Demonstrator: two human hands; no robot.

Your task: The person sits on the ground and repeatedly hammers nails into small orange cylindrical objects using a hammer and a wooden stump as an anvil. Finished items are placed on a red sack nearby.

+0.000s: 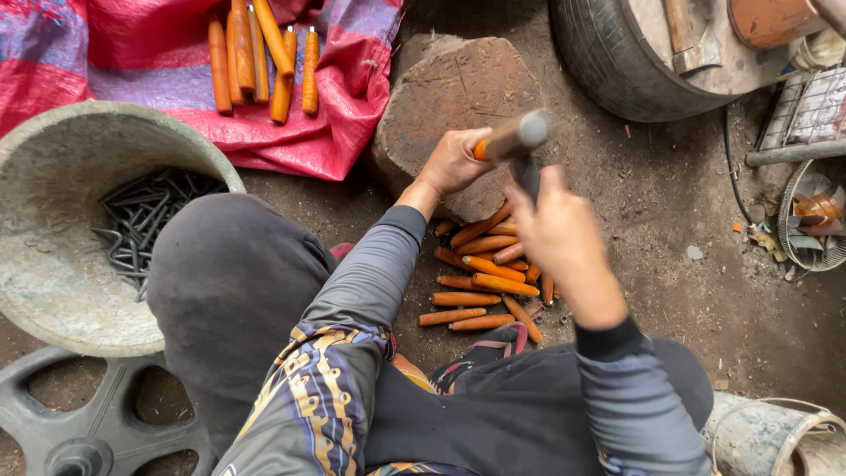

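The person sits low on a floor of dark packed earth (696, 291), knees drawn up, facing a round, worn wooden chopping block (458, 88) that serves as the working surface. The left hand (454, 161) has its fingers clenched round a small orange wooden handle (480, 150), held over the near edge of the block. The right hand (560, 231) grips the dark shaft of a blurred grey-headed hammer (520, 137) just above that handle.

Between the block and the person's feet lies a loose heap of short orange wooden handles (485, 282) on the earth. To the upper left, a red and purple woven plastic sheet (159, 62) is spread on the ground with a row of longer orange-handled tools (260, 57) lying on it. On the left stands a large grey concrete-crusted basin (53, 264) holding a tangle of dark metal blades (145, 220). A black rubber tyre (608, 62) sits at the upper right, and a black plastic wheel (88, 423) lies at the lower left.
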